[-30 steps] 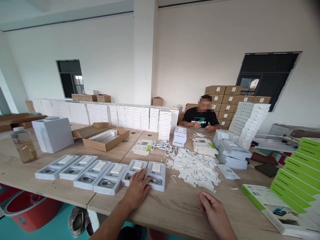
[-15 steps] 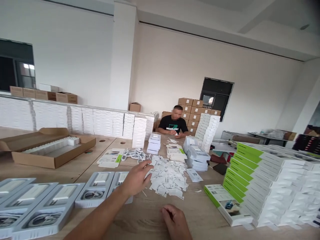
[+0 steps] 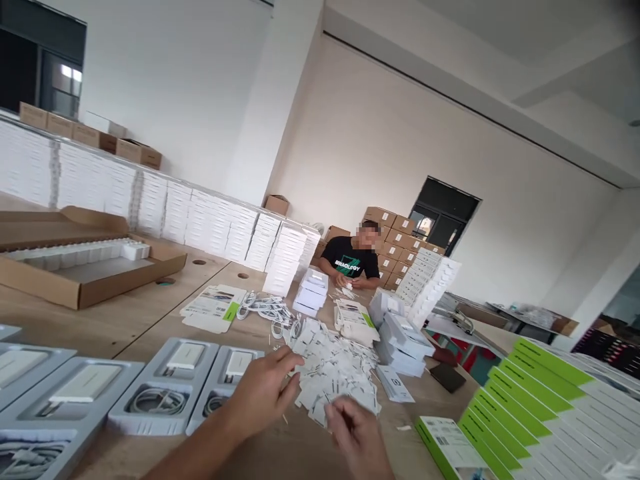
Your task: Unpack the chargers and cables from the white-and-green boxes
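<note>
My left hand [image 3: 270, 387] hovers at the near left side of a heap of small white paper slips [image 3: 335, 367]. Its fingers bend forward with the thumb apart, and I see nothing between them. At the heap's near edge, my right hand [image 3: 357, 433] is closed, thumb against curled fingers; whatever the fingertips hold is too small to make out. Left of my left hand lie grey trays, one tray [image 3: 163, 387] with a white charger [image 3: 185, 355] and a coiled cable [image 3: 157, 401]. Loose white cables [image 3: 267, 307] lie beyond the heap.
Green-and-white boxes [image 3: 520, 400] are stacked at right. Grey trays [image 3: 403, 340] are piled behind a white leaflet [image 3: 395, 383]. An open cardboard box [image 3: 80, 287] stands at left, and white boxes [image 3: 200, 223] line the back. A person [image 3: 353, 260] sits across the table.
My right hand has moved forward to the heap's near edge. My left hand stays beside the heap, its fingers more bent. The view has tilted and shifted.
</note>
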A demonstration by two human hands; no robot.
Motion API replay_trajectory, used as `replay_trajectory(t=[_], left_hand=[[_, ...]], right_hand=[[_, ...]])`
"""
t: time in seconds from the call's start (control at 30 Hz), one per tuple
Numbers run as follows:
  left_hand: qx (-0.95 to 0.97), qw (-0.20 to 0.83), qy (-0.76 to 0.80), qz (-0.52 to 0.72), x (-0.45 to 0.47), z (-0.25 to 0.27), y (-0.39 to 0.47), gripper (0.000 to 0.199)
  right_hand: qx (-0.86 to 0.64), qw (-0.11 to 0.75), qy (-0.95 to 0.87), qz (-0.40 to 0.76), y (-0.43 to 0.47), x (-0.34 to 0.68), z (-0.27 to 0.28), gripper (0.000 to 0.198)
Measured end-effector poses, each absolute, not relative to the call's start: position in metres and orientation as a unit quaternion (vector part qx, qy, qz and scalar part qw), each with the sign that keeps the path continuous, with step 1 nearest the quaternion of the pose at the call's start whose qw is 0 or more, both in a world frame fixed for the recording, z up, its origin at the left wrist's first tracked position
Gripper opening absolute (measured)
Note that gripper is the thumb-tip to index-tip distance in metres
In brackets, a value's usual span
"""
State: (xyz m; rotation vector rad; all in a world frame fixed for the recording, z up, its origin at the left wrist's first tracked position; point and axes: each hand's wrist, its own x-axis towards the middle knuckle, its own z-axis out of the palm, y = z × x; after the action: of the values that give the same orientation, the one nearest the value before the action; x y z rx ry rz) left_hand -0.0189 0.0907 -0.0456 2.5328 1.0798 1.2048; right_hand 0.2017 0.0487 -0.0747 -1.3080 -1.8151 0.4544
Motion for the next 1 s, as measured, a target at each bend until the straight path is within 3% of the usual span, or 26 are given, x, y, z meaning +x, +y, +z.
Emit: replay_trajectory(t=[0.1, 0.2, 0.47, 0.77, 1.0], left_hand=[[0.852, 0.061, 0.363, 0.372, -0.017, -0.048, 0.093, 0.023], [0.856, 0.063, 0.376, 0.349, -0.016, -0.048, 0.094, 0.022], [0.849, 0.065, 0.402, 0.337, -0.015, -0.042, 0.097, 0.023], [0.833, 0.066, 0.409, 0.367, -0.022, -0.042, 0.103, 0.019], [0.830, 0.080, 0.418, 0.359, -0.022, -0.045, 0.104, 0.016]], right_hand=[[-0.454, 0.398, -0.797, 0.009, 0.093, 0.203, -0.050, 0.028], [-0.444, 0.408, -0.795, -0.063, 0.126, 0.216, -0.061, 0.024], [-0.551, 0.416, -0.721, -0.059, 0.148, 0.265, -0.086, 0.024], [-0.735, 0.241, -0.629, -0.076, 0.294, 0.293, -0.046, 0.047], [-0.815, 0.109, -0.568, -0.039, 0.333, 0.305, -0.051, 0.037]])
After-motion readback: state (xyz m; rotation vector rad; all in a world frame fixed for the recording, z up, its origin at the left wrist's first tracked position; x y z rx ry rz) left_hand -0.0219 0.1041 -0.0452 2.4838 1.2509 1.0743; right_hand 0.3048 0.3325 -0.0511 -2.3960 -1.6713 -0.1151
